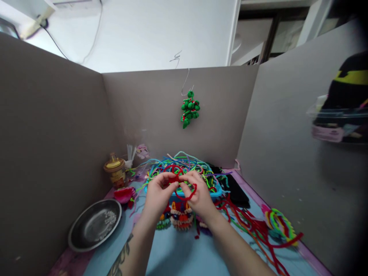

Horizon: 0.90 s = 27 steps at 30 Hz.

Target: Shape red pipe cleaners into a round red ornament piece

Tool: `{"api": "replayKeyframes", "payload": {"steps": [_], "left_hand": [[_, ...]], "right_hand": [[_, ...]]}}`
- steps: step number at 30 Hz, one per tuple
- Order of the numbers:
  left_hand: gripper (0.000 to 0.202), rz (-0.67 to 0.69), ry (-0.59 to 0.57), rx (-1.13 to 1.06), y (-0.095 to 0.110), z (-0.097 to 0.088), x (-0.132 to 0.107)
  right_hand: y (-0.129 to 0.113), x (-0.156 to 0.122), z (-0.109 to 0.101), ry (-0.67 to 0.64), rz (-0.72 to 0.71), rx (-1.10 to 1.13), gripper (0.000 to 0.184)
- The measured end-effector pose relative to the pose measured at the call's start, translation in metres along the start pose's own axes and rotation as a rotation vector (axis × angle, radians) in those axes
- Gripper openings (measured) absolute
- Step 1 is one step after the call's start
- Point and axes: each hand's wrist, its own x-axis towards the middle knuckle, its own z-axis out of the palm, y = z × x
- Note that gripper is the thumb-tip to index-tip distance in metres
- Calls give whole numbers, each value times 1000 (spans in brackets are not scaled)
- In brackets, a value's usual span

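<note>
On the pale blue counter (184,257) I have a blue tray (216,194) heaped with coloured fuzzy stems, and at its near side the step in hand looks to me like bending or twisting, the next move calling for steady fingertip pressure. My left hand (156,192) and right hand (202,197) are raised, forearms converging, fingers curled; each grip pinches, thumb against fingers, a looped red stem (186,199) held up before the heap.

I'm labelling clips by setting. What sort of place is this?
Probably a small craft desk in a booth: grey panels rise on three sides, a blue bin is heaped with coloured strands, and a green ornament hangs against the back.
</note>
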Motion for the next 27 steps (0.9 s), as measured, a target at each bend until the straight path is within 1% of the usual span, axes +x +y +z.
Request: {"api": "replayKeyframes", "payload": {"steps": [3, 6, 10, 12, 14, 16, 17, 19, 21, 23, 25, 27], "left_hand": [[18, 11, 7, -13, -2, 1, 1], [18, 10, -24, -38, -3, 2, 1], [20, -10, -51, -70, -1, 1, 1], [20, -5, -34, -71, -1, -1, 2], [21, 15, 3, -61, -3, -2, 4], [22, 42, 54, -46, -5, -4, 6], [22, 54, 75, -41, -6, -5, 6], [22, 70, 99, -38, -7, -6, 7], [22, 79, 112, -34, -7, -6, 7], [21, 88, 127, -25, -8, -7, 8], [20, 98, 140, -28, -10, -8, 9], [21, 92, 156, -58, -13, -10, 10]], "right_hand": [[1, 0, 4, 11, 39, 9, 14], [4, 0, 6, 13, 77, 58, 14], [6, 0, 6, -43, 85, 174, 21], [7, 1, 5, -68, 100, 208, 27], [5, 2, 2, -111, 106, 193, 36], [1, 4, -2, -188, 94, 150, 45], [-1, 4, -4, -228, 91, 138, 46], [-5, 5, -6, -257, 98, 146, 41], [-8, 4, -6, -235, 101, 170, 26], [-9, 2, -6, -210, 71, 173, 13], [-10, 0, -6, -227, -8, 140, 10], [-13, -3, -7, -287, -128, 115, 10]]}}
